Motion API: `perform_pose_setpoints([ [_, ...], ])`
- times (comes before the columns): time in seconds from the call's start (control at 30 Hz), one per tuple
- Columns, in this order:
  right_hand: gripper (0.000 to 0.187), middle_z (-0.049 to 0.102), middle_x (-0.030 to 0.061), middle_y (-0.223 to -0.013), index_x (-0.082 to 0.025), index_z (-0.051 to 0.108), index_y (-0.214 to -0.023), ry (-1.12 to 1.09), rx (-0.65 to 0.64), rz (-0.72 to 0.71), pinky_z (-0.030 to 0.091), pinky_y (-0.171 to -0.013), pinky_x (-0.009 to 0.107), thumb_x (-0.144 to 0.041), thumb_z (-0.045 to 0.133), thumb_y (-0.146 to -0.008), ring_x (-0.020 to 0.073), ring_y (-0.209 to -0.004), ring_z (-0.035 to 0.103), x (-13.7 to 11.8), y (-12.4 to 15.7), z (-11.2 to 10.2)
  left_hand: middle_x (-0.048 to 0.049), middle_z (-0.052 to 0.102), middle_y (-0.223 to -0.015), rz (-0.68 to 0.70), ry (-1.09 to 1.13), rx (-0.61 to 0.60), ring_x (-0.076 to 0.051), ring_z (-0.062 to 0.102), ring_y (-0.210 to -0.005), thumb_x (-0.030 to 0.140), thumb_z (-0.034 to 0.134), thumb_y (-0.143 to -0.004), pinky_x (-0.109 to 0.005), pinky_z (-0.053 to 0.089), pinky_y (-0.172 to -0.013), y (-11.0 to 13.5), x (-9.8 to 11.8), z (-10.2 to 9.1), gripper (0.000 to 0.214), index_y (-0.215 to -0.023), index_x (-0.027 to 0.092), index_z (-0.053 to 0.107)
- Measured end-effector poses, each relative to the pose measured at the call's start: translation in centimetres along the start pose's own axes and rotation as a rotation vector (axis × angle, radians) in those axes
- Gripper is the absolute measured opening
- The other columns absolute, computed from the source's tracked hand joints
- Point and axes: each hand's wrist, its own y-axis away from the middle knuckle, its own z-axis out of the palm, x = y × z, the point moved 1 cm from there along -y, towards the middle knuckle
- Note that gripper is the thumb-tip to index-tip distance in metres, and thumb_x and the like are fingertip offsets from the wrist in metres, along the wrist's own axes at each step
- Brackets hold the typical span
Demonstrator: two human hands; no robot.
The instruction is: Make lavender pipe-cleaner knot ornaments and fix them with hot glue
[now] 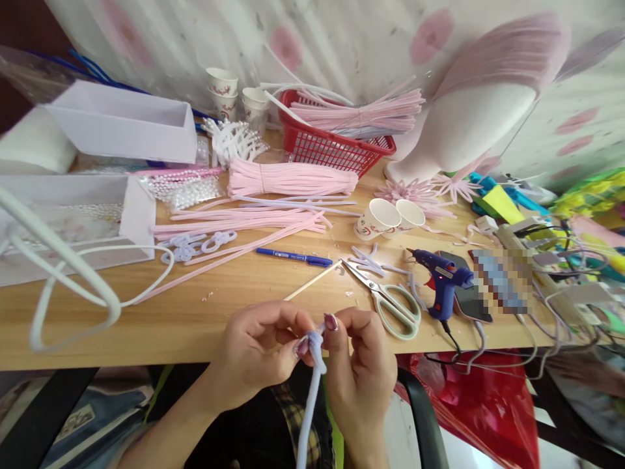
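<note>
Between my two hands is a lavender pipe cleaner [311, 397], looped or knotted at its upper end, its long tail hanging toward my lap. My left hand [266, 345] pinches the looped part between thumb and fingers. On the other side, my right hand [360, 365] also has thumb and finger closed on the upper end. Both hands are just in front of the table edge. Beyond them lie scissors [396, 310] with pale handles, a thin wooden stick [312, 280] and a blue pen [293, 256]. Lavender looped pieces [195, 245] rest farther left.
A blue glue gun [443, 280] and phones stand right, near tangled cables and a power strip [532, 260]. Behind are paper cups [377, 219], a pink pipe-cleaner bundle [293, 178], a red basket [332, 144] and a white mannequin head [473, 124]. White boxes [137, 221] and a white looped stand [114, 312] occupy the left.
</note>
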Motion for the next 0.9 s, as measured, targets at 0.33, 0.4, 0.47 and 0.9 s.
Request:
perform_pose_setpoints([
  [0.33, 0.016, 0.055, -0.0044, -0.069, -0.022, 0.054, -0.084, 0.052, 0.047, 0.037, 0.042, -0.057, 0.023, -0.018, 0.056, -0.1, 0.0121, -0.059, 0.053, 1.5, -1.0, -0.1, -0.0006, 0.07, -0.063, -0.205, 0.176, -0.017, -0.011, 0.065, -0.053, 0.033, 0.091, -0.071, -0.02, 0.057, -0.055, 0.3, 0.9, 0.5, 0.023, -0.07, 0.015, 0.076],
  [0.4, 0.018, 0.054, -0.0042, -0.068, -0.022, 0.054, -0.082, 0.045, 0.046, 0.066, 0.042, -0.057, 0.024, -0.021, 0.057, -0.1, 0.0127, -0.059, 0.052, 1.8, -1.2, -0.2, -0.0005, 0.072, -0.068, -0.206, 0.195, -0.022, -0.01, 0.068, -0.057, 0.034, 0.09, -0.073, -0.018, 0.058, -0.059, 0.2, 0.7, 0.2, 0.022, -0.074, 0.016, 0.077],
  [0.47, 0.02, 0.053, -0.0044, -0.068, -0.022, 0.053, -0.08, 0.042, 0.035, 0.074, 0.041, -0.056, 0.024, -0.024, 0.058, -0.1, 0.0125, -0.058, 0.051, 2.0, -1.4, -0.3, 0.0, 0.073, -0.072, -0.19, 0.23, -0.027, -0.01, 0.07, -0.061, 0.032, 0.091, -0.072, -0.019, 0.06, -0.064, -0.1, 0.3, -0.1, 0.022, -0.08, 0.016, 0.078],
  [0.9, 0.021, 0.059, -0.0019, -0.075, -0.022, 0.053, -0.088, -0.291, -0.436, 0.167, 0.045, -0.06, 0.025, -0.035, 0.05, -0.104, 0.014, -0.066, 0.057, 1.2, -0.9, -0.3, -0.0001, 0.066, -0.068, -0.151, 0.173, -0.067, -0.011, 0.06, -0.062, 0.036, 0.09, -0.074, -0.02, 0.049, -0.062, -1.4, 0.9, -0.8, 0.029, -0.076, 0.014, 0.071],
])
